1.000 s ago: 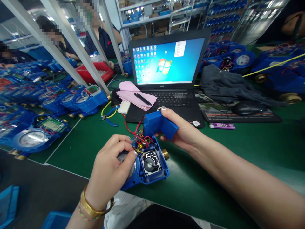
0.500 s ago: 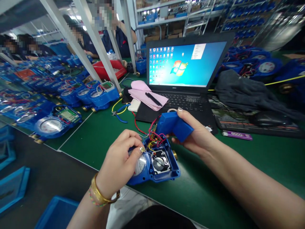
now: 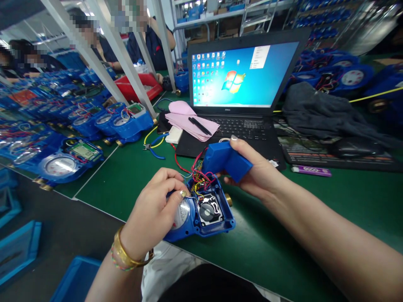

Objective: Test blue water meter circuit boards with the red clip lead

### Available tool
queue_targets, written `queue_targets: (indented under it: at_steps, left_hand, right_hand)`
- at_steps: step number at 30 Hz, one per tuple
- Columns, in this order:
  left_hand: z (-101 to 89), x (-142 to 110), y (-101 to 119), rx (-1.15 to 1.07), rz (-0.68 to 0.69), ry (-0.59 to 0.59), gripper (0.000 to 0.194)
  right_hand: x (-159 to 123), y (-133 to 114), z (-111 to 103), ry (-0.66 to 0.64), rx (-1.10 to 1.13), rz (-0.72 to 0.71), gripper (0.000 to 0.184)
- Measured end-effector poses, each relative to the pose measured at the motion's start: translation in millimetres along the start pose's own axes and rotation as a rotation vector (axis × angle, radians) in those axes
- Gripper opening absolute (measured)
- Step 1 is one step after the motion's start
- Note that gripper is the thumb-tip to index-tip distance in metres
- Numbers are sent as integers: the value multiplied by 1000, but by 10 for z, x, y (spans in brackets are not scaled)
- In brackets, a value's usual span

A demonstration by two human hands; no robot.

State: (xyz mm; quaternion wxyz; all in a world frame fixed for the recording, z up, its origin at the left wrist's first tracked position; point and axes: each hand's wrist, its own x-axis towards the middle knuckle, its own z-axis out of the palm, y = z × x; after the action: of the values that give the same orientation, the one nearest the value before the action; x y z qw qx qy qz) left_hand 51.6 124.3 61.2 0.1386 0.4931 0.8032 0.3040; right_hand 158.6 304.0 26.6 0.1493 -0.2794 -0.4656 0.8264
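A blue water meter lies on the green table near its front edge. Its square compartment is uncovered and shows a black-and-white part with a round disc. Red, yellow and white wires bunch at the compartment's far side. My left hand rests over the clear round dial, thumb and fingers pinched on a thin wire at the compartment's edge. Just beyond the meter, my right hand holds up a blue plastic cover, tilted, with wires running down from beside it. The right fingertips are partly hidden behind the cover.
Behind the meter stands an open laptop with pink paper and pens on it. Pliers lie to the left, a purple marker to the right. Several blue meters fill the left side. People sit beyond the metal posts.
The whole view has shifted slightly, so things sit a little higher and further left. Both hands keep their holds, with the left thumb closer in against the dial.
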Motion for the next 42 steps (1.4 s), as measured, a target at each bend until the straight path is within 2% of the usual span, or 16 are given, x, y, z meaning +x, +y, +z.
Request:
queue_targets:
  at_steps: [3, 9, 12, 15, 20, 26, 31, 35, 38, 42]
  left_hand:
    - [-5, 2, -6, 6, 2, -3, 22]
    - [3, -13, -6, 7, 9, 10, 22]
    - [2, -11, 0, 6, 35, 18, 21]
    - [6, -12, -13, -22, 36, 18, 24]
    - [30, -36, -39, -159, 24, 92, 32]
    - [29, -56, -18, -238, 23, 65, 55]
    - [68, -93, -29, -302, -48, 86, 75]
    - [110, -126, -38, -269, -91, 94, 69]
    - [116, -135, -32, -259, -35, 94, 76]
    - [95, -142, 1, -140, 101, 39, 79]
  right_hand:
    - [-4, -1, 2, -3, 12, 3, 45]
    - [-2, -7, 24, 75, 76, 92, 43]
    - [-11, 3, 31, 83, 79, 68, 44]
    - [-47, 21, 39, 72, 46, -19, 46]
    - [-158, 42, 72, -82, -49, -186, 43]
    - [-280, 39, 92, -176, -151, -194, 56]
    - [-293, 63, 22, -302, -248, -199, 63]
    - [-285, 73, -91, -433, -374, -277, 69]
    - [-314, 51, -164, -503, -520, -370, 70]
    - [-384, 27, -208, -517, -715, -476, 77]
